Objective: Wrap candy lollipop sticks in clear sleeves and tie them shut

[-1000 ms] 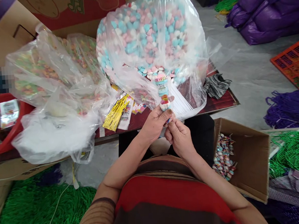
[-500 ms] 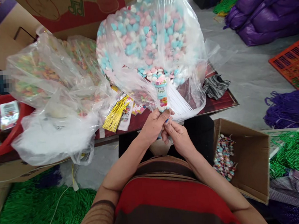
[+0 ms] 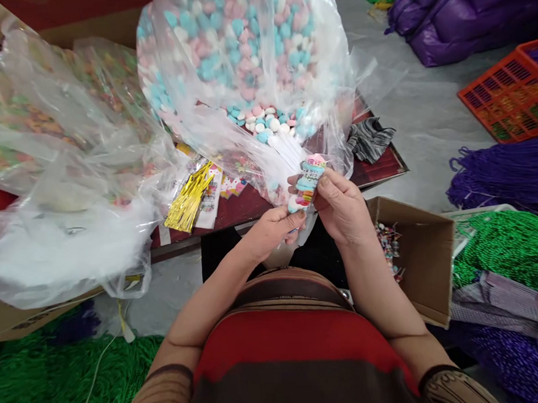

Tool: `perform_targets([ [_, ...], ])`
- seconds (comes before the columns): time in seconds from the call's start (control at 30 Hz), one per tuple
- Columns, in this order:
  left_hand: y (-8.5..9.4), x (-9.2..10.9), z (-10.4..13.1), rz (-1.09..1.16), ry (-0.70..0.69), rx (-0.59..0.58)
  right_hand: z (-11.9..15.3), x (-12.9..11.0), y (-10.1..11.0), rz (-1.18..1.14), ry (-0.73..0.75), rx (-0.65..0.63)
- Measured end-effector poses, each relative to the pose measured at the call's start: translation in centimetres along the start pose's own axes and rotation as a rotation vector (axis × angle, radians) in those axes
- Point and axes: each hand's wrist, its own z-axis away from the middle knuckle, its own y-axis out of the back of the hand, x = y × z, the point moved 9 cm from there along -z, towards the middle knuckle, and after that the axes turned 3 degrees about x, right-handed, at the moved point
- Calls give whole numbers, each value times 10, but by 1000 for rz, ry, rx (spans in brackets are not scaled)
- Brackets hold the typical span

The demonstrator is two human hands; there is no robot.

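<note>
A wrapped candy stick in a printed wrapper, with pink, white and blue candy inside, is tilted between both hands at the table's front edge. My left hand is closed around its lower end, where a small blue bit shows at the fingers. My right hand grips its upper side, thumb in front and fingers behind. Just beyond lie white sticks and the big clear bag of pink, blue and white candies. To the left are gold twist ties on printed packets.
Clear bags of orange and green candies fill the table's left side. A striped cloth lies at its right corner. Below right stands a cardboard box with wrapped candies inside. Green strands and an orange crate are farther right.
My right hand has moved from the lower end up to the candy's side. The candy stick has tilted to the right. My left hand still holds the lower end. The view has shifted.
</note>
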Motion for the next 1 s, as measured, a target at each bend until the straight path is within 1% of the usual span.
perform_targets([
  [0.1,1,-1,1,-45,9,23,0,3,-2,-39,-18,-24],
  [0.2,2,4,2,-128,-14,40,-1,6,4,-45,-20,11],
  [0.37,6,16,5,-333,-88,62,-1,7,8,72,-4,31],
  [0.53,12,27,6,-670,-153,134,2,-5,5,103,51,-5],
  [0.67,13,32,7,-1005,-159,220,1,-8,10,119,74,47],
  [0.77,10,34,8,-1239,-136,257,1,-8,13,46,98,63],
  [0.87,7,35,8,-1407,-109,255,1,-7,13,65,121,57],
  [1.0,7,36,9,-1546,-102,266,5,-5,10,152,136,37],
])
